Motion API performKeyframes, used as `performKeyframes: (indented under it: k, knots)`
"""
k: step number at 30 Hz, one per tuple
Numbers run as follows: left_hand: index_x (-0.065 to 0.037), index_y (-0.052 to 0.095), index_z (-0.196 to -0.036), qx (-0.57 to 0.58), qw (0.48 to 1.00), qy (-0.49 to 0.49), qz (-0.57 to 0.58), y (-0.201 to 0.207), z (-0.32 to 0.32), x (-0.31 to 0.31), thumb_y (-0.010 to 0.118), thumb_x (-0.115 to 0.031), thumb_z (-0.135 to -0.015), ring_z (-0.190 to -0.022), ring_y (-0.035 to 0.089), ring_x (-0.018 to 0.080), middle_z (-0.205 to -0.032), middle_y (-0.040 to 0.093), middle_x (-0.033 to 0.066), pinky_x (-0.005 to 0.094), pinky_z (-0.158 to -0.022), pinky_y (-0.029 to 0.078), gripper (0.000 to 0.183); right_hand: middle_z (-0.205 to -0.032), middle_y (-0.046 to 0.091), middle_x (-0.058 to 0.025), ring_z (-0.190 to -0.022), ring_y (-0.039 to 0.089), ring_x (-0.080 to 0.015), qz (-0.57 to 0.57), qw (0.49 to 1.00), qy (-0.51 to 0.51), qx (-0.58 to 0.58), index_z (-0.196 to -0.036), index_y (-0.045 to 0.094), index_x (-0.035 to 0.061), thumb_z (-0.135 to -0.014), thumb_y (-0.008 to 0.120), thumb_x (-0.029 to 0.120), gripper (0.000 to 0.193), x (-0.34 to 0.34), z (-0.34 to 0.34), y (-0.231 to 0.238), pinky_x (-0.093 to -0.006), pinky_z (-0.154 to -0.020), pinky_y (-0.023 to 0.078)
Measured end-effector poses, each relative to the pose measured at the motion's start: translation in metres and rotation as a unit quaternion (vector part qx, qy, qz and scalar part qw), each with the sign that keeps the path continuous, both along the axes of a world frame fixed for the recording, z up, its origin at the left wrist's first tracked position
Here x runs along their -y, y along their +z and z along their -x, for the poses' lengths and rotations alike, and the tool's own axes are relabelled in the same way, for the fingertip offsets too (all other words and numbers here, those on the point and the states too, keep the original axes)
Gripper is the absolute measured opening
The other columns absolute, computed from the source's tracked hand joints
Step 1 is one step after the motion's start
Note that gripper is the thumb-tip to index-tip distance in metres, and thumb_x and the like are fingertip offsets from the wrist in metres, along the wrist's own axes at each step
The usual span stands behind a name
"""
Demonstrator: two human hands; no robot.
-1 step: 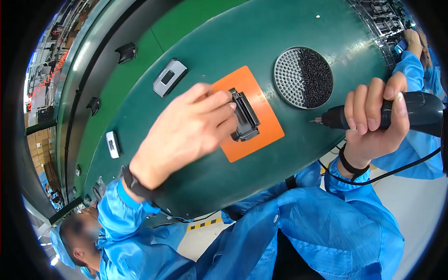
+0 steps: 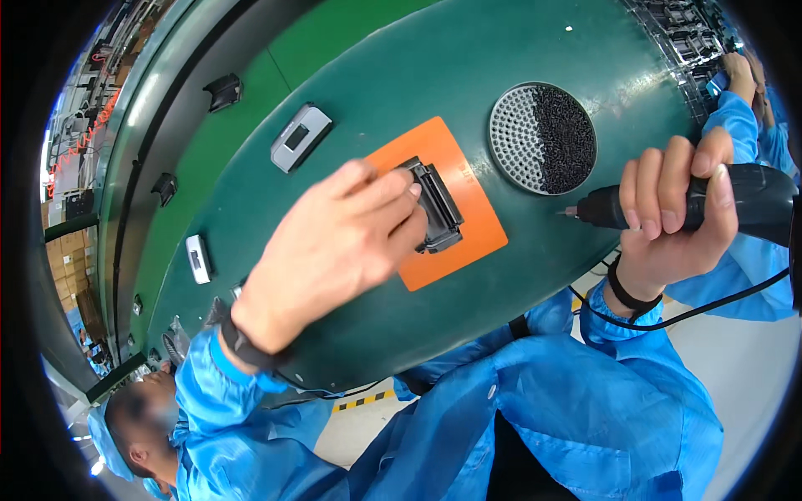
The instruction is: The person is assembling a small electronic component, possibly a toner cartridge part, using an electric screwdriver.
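My left hand is closed on a black plastic housing with a long slot. The housing rests on an orange square mat on the green table. The fingers cover its left side. My right hand is wrapped round a black electric screwdriver. Its thin bit points left, a little above the table, apart from the housing. Between the mat and my right hand, farther off, lies a round metal tray of small holes. Tiny black screws fill its right half.
Grey-and-black housings stand on the table to the left. Black parts sit on a green belt beyond its edge. A black cable hangs from the screwdriver. Co-workers' arms show at right; another person sits lower left.
My left wrist has shifted slightly to the right, its fingers still on the housing. The screwdriver has barely moved.
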State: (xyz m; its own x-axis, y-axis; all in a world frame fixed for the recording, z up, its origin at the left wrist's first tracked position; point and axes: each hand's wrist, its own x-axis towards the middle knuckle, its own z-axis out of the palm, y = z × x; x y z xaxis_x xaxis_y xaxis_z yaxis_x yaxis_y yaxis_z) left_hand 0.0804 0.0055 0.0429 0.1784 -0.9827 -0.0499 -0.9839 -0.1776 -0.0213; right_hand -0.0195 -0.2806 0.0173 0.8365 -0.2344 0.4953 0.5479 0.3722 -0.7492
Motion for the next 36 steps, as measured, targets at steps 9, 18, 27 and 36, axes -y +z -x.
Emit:
performKeyframes:
  k: [9, 18, 27, 36]
  knots:
    - [0.003, 0.068, -0.121, -0.049, 0.976, 0.209, 0.019, -0.010, 0.057, 0.000, 0.083, -0.043, -0.073, -0.072, 0.057, 0.0227, -0.144, 0.059, 0.0139, 0.0357, -0.065, 0.050, 0.068, -0.069, 0.046, 0.0006, -0.053, 0.042, -0.0106, 0.167, 0.973, 0.141, 0.075, -0.110, 0.050, 0.0085, -0.109, 0.030, 0.028, 0.028, 0.015, -0.056, 0.030, -0.0285, -0.051, 0.041]
    - [-0.001, 0.063, -0.130, -0.150, 0.946, 0.278, 0.074, -0.032, 0.062, -0.019, 0.087, -0.030, -0.071, -0.083, 0.071, 0.0260, -0.152, 0.052, 0.0122, 0.0370, -0.075, 0.060, 0.070, -0.064, 0.043, 0.0008, -0.048, 0.039, -0.0090, 0.176, 0.978, 0.099, 0.044, -0.111, 0.046, 0.0078, -0.110, 0.027, 0.024, 0.025, -0.028, -0.077, -0.002, -0.0278, -0.047, 0.039]
    - [-0.002, 0.062, -0.132, -0.173, 0.943, 0.272, 0.080, -0.031, 0.059, -0.021, 0.086, -0.031, -0.072, -0.092, 0.071, 0.0288, -0.147, 0.055, 0.0114, 0.0390, -0.078, 0.061, 0.071, -0.051, 0.043, -0.0033, -0.038, 0.036, -0.0119, -0.084, 0.992, 0.038, 0.085, -0.098, 0.040, 0.0045, -0.105, 0.049, 0.017, 0.017, -0.066, -0.079, 0.003, -0.0267, -0.038, 0.035]
    - [-0.001, 0.060, -0.134, -0.171, 0.946, 0.270, 0.053, -0.027, 0.059, -0.020, 0.082, -0.033, -0.075, -0.092, 0.071, 0.0289, -0.146, 0.055, 0.0110, 0.0386, -0.078, 0.061, 0.071, -0.050, 0.042, -0.0034, -0.037, 0.036, -0.0119, 0.071, 0.993, 0.040, 0.087, -0.095, 0.041, 0.0042, -0.104, 0.049, 0.018, 0.019, -0.056, -0.080, -0.005, -0.0277, -0.037, 0.036]
